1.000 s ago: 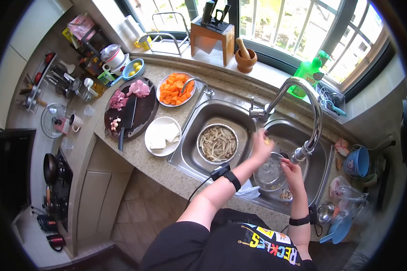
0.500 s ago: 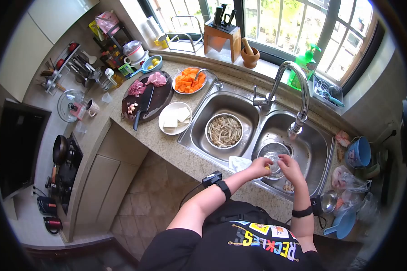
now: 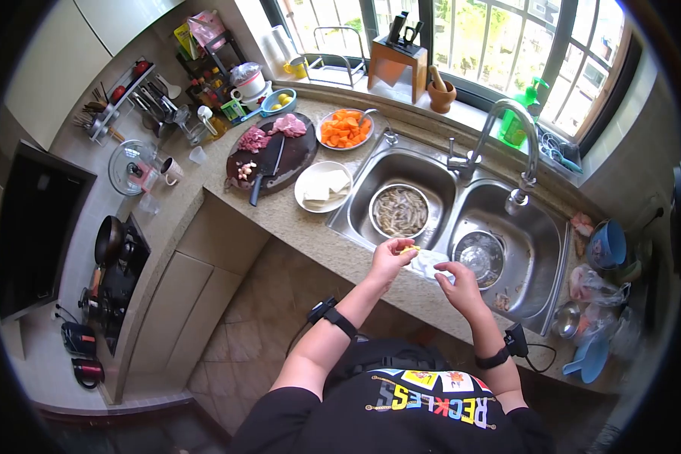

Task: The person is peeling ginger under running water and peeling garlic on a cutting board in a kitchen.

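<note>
My left hand (image 3: pixel 390 259) pinches a small yellow piece (image 3: pixel 408 248) over the counter's front edge, just before the divider between the two sink basins. My right hand (image 3: pixel 458 286) hovers beside it with loosely curled fingers; its fingertips are at a white cloth (image 3: pixel 430 262) draped on the sink rim, and I see nothing held in it. Behind the hands, a steel bowl (image 3: pixel 480 256) sits in the right basin under the tap (image 3: pixel 518 198). A second steel bowl, holding pale strips (image 3: pixel 399 212), stands in the left basin.
On the counter to the left are a white plate of tofu slices (image 3: pixel 323 185), a dark board with raw meat and a knife (image 3: pixel 268 155), and a plate of carrot pieces (image 3: pixel 344 129). A knife block (image 3: pixel 397 57) and mortar (image 3: pixel 440 94) stand on the sill. Bags and blue bowls (image 3: pixel 605 246) crowd the right.
Both hands have drawn back from under the tap and the steel bowl in the right basin to the sink's front rim. The view has shifted with my head.
</note>
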